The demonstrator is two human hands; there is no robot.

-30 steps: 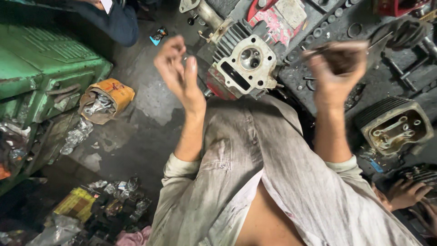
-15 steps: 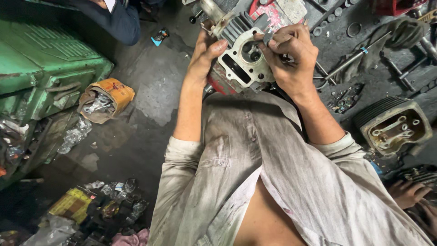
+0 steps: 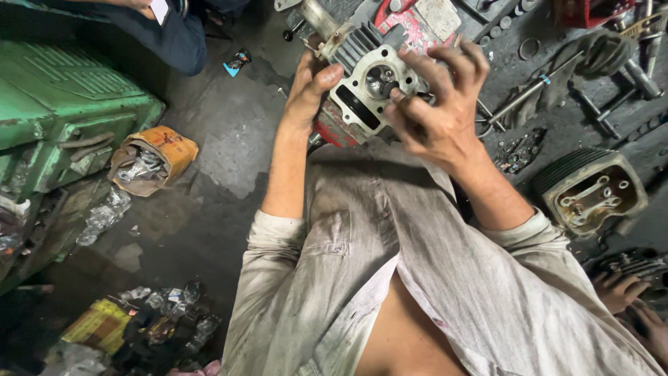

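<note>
A grey finned engine cylinder head [image 3: 362, 83] lies on a dark, oily workbench beyond my grey-shirted chest. My left hand [image 3: 306, 94] grips its left side, the thumb pressed on the flat face. My right hand [image 3: 442, 104] hovers over the right side with fingers spread. Its thumb and forefinger touch the face beside the round bore [image 3: 379, 78]. I cannot tell whether a small part is pinched there. A red part [image 3: 410, 24] lies just behind the head.
A green machine [image 3: 62, 118] stands at left, with an orange box [image 3: 163, 146] of bagged parts beside it. Another finned cylinder head [image 3: 591, 195], a metal rod [image 3: 529, 90] and loose tools lie at right. Another person's hands [image 3: 630, 299] work at the lower right.
Both hands were raised and apart, the right one holding a thin rod. They came down onto the cylinder head, and now the right hand's fingers are spread over it.
</note>
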